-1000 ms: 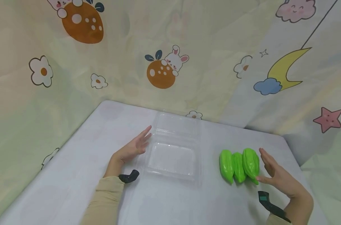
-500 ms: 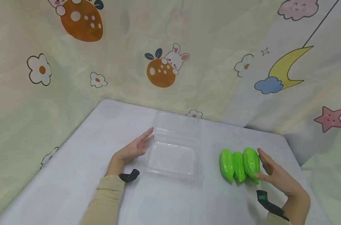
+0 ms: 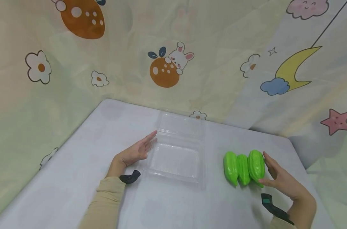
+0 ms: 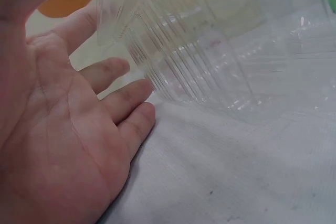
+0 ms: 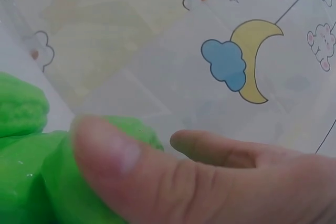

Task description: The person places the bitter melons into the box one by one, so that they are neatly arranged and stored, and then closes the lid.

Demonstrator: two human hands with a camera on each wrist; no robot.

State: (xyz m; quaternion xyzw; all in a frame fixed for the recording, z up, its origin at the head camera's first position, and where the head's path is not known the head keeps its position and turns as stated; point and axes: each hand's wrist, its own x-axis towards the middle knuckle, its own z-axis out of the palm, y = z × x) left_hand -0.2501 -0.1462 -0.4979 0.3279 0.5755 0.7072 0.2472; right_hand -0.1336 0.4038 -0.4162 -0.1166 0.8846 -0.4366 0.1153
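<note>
Three glossy, bright green ribbed vegetables with tapered lower ends, resembling bitter melons, lie side by side on the right: a left one (image 3: 231, 168), a middle one (image 3: 243, 170) and a right one (image 3: 256, 164). My right hand (image 3: 285, 181) is at the right one, its straight fingers along the right side and its thumb at the lower end; the right wrist view shows the thumb (image 5: 113, 156) over the green surface. My left hand (image 3: 136, 152) stands on edge with spread fingers, its fingertips (image 4: 142, 114) at the side of a clear plastic clamshell box (image 3: 176, 160).
The box's lid (image 3: 180, 124) is folded back toward the far edge of the white-covered table (image 3: 167, 206). A cartoon-printed curtain (image 3: 127, 41) hangs behind the table and along its sides. Each wrist wears a black camera mount, such as the left one (image 3: 130, 177).
The left hand has shifted slightly right, closer to the box. The right hand has moved slightly left, against the right green vegetable, which has turned a little more upright.
</note>
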